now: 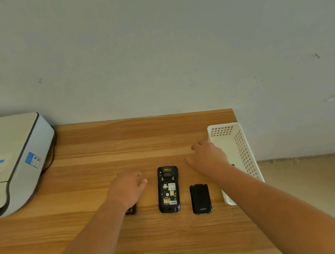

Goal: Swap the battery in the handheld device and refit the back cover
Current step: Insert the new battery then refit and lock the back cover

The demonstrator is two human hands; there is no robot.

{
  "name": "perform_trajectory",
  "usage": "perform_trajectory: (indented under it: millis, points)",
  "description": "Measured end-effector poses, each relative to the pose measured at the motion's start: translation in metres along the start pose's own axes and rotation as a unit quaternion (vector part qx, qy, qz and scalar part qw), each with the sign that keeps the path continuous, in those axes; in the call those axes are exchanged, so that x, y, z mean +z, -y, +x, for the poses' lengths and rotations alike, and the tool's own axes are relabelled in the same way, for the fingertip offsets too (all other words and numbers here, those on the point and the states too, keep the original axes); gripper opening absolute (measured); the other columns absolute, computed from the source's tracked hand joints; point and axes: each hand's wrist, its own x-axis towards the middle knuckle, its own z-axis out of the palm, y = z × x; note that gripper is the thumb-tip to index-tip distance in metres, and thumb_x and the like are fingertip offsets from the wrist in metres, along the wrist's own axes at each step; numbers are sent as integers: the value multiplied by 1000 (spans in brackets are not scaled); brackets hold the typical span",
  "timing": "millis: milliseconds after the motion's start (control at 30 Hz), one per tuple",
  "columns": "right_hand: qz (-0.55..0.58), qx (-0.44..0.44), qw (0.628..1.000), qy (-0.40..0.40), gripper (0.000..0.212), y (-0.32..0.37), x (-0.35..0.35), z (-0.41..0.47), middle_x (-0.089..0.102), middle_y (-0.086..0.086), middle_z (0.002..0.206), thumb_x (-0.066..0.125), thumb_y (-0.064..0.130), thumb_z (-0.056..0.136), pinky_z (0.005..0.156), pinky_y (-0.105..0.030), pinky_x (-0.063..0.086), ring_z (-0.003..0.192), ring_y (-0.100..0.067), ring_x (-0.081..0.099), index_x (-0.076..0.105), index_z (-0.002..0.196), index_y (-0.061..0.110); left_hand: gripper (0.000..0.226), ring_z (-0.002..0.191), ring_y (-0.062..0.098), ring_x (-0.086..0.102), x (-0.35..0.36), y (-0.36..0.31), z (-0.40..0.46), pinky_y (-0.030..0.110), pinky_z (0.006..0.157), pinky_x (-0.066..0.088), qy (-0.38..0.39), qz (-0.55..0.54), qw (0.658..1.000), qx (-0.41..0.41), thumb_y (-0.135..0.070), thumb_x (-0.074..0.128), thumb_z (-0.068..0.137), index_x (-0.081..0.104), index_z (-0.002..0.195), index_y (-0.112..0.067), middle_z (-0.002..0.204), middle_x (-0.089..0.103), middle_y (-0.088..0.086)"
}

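Wood-grain table (137, 251) meets a grey wall, a printer (11, 163) at its far left; the handheld device (168, 189) lies face down, its battery bay bare, the back cover (200, 199) just right; the left hand (127, 187) hovers loosely spread, empty, over what may be a battery (131, 210); the right hand (209, 156) rests empty beside a white basket (246, 154).

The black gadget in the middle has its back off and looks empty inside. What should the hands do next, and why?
Probably the right hand should dip into the white basket for a battery. The handheld device lies face down with its battery bay bare, the back cover waits beside it, and that hand is open by the basket already. A small dark item under the left hand is mostly hidden.
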Motion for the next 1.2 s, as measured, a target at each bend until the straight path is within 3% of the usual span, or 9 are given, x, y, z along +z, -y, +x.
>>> perform_trajectory:
  millis: [267,500,667,1033,1200]
  points:
    - [-56,-69,994,60,50,32,44,-7,55,-4,123,44,57,90,79,-37,50,104,-24,56,55,122,21,46,121,19,49,4,33,-6,36,101,43,11,-3,1000,-11,-46,42,98,51,133,-18,132,57,0]
    - [-72,-79,988,108,59,43,68,-20,44,-6,144,44,56,93,98,-41,45,124,-28,49,45,139,20,46,121,20,49,13,57,-5,36,100,44,17,16,1000,-8,-45,41,97,52,134,-20,133,57,0]
    - [-61,-71,989,111,56,45,77,-24,48,-5,137,46,54,92,99,-41,43,120,-27,51,47,137,20,49,128,20,43,19,70,-1,37,105,40,36,18,999,6,-42,52,94,46,140,-25,141,50,-3]
    - [-44,-52,992,106,46,32,84,-30,55,-2,124,48,50,89,92,-40,46,109,-24,56,53,126,23,82,140,18,25,39,81,2,39,114,27,92,120,986,75,-40,72,79,31,148,-25,154,27,-6]
    - [-48,-42,992,107,43,28,83,-35,56,-3,122,48,48,89,92,-40,46,109,-25,55,54,122,20,80,142,18,24,46,82,1,38,116,23,79,150,981,93,-31,71,83,27,149,-22,156,25,-4]
